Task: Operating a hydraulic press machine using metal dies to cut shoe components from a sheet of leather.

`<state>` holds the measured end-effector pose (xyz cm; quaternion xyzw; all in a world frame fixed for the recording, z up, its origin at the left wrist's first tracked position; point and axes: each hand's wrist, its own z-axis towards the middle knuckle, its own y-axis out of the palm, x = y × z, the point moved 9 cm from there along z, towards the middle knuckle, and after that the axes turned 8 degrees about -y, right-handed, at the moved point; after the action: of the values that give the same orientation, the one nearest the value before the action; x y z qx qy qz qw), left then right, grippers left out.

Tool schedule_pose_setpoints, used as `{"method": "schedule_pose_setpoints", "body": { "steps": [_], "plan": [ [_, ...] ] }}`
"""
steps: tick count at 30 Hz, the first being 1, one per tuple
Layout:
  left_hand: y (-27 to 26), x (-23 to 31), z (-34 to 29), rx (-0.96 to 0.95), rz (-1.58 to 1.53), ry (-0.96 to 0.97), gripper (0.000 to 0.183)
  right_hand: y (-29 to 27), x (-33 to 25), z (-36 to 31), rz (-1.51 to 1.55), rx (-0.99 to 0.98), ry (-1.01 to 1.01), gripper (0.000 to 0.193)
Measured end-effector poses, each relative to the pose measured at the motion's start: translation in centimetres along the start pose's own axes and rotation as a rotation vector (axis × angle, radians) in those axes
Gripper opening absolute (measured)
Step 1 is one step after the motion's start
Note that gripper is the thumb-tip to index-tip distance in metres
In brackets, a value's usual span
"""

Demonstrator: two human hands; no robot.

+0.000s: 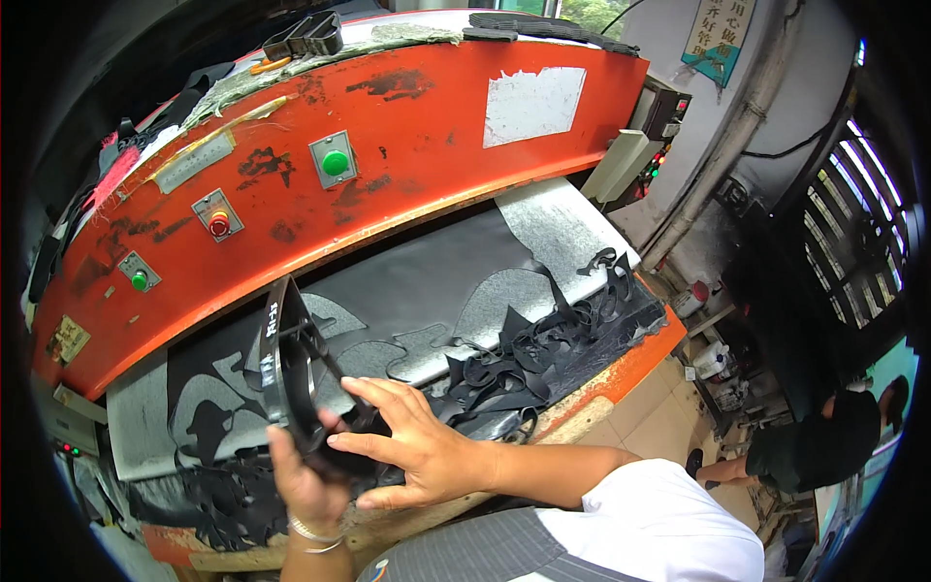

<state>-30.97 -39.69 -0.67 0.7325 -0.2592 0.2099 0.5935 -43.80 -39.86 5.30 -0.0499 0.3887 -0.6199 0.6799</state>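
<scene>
My left hand (312,490), with a bangle at its wrist, is closed on the lower end of a black metal cutting die (274,359). The die is a deep, hollow frame with pale handwritten marks on its side, tilted upright above the work surface. My right hand (425,454) is at its right side with fingers stretched and spread, the fingertips at the die's edge. What lies inside the die is too dark to make out. Behind it a black leather-like sheet (417,262) with curved cut-outs lies on a white cutting board (558,218).
An orange press beam (417,126) spans above the board, with green buttons (335,162) and a red button (219,224). Black scraps (504,364) pile along the near edge. Another die (304,37) rests on top of the press. A person (815,436) stands at the far right.
</scene>
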Motion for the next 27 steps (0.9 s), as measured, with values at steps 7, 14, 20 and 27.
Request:
{"method": "schedule_pose_setpoints", "body": {
  "steps": [7, 14, 20, 27],
  "plan": [
    [4.8, -10.3, 0.5, 0.003, 0.105, 0.103, 0.06, -4.7, 2.2, -6.6, 0.089, -0.238, 0.042, 0.043],
    [-8.0, -7.9, -2.4, 0.452, 0.188, 0.255, 0.052, -8.5, 6.0, -7.3, -0.179, -0.544, -0.068, 0.031],
    [-13.3, 1.4, -11.8, 1.151, 1.846, 0.1, 0.046, -5.3, 17.4, -7.0, -0.446, -0.711, -0.102, 0.031],
    [-8.7, 4.5, -6.7, 0.889, 1.609, 0.477, 0.021, -1.6, 23.2, -4.4, -0.493, -0.789, -0.188, 0.029]
  ]
}}
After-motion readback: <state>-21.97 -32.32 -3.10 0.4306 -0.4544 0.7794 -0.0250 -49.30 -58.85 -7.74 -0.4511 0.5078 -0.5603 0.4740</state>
